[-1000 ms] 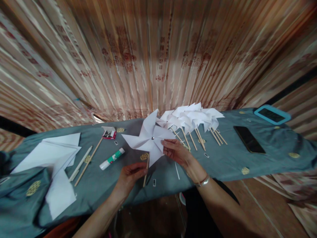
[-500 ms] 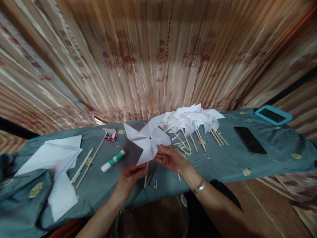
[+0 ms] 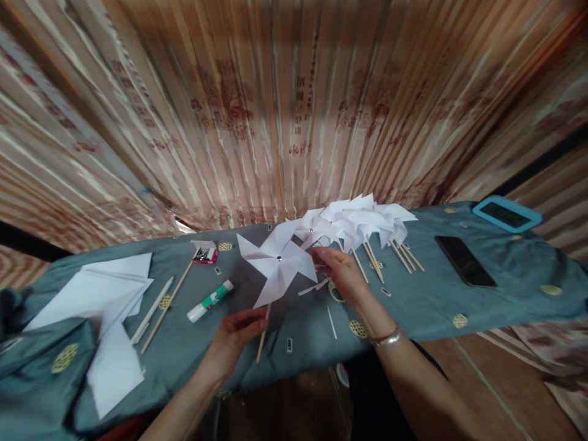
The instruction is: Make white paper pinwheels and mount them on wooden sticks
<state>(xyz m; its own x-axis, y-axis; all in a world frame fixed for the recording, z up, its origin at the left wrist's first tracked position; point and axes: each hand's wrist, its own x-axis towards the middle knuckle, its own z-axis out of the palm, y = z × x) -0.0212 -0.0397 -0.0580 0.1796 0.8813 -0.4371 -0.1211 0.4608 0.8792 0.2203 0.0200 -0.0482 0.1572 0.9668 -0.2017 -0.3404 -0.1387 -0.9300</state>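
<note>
My left hand (image 3: 241, 334) is closed in a pinch on the wooden stick (image 3: 261, 343) of a white paper pinwheel (image 3: 275, 263). The pinwheel tilts over the table, its blades facing me, with a shiny pin head at the centre. At its right edge is my right hand (image 3: 342, 272), fingers loosely extended beside a blade; whether they touch the paper I cannot tell. Behind that hand lies a row of finished-looking white pinwheels (image 3: 362, 220) with their sticks toward me. Green-handled scissors (image 3: 337, 292) are partly hidden under my right wrist.
Left on the grey-green cloth (image 3: 184, 361) lie white paper sheets (image 3: 92, 294), a pen (image 3: 154, 309), a loose wooden stick (image 3: 168, 303), a red box of pins (image 3: 205, 253) and a glue stick (image 3: 210, 301). Paper strips (image 3: 315, 288), a phone (image 3: 465, 260) and a blue-framed device (image 3: 506, 212) lie rightward.
My right hand has moved right, off the front of the pinwheel's blade to its edge. The pinwheel has turned slightly, and its stick slants more to the lower left.
</note>
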